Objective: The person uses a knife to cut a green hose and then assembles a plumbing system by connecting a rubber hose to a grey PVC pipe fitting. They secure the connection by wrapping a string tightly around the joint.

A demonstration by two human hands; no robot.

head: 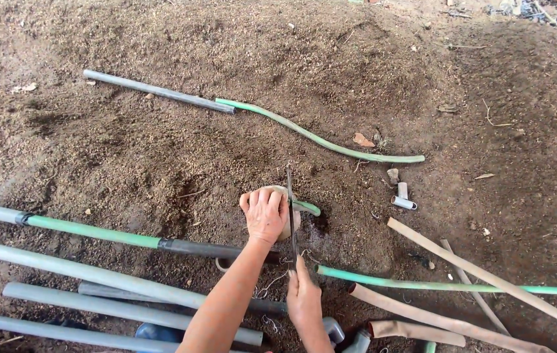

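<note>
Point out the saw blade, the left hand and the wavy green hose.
saw blade (290, 209), head view, middle of blade.
left hand (266, 216), head view, back of hand.
wavy green hose (321, 141), head view, mid-length.

Bare dirt ground (128, 150); grey pipes (95, 278), green hoses (317, 137), tan hose pieces (474, 268), short pipe offcuts (402, 196).

We see brown, speckled soil (160, 150) under everything, with a pale green hose (317, 138) curving across it beside a grey pipe (160, 91). The nearer pipes (95, 274) are light grey, one with a green middle stretch and black bands. The flat hoses (481, 271) are tan, the blade (290, 209) dark.
</note>
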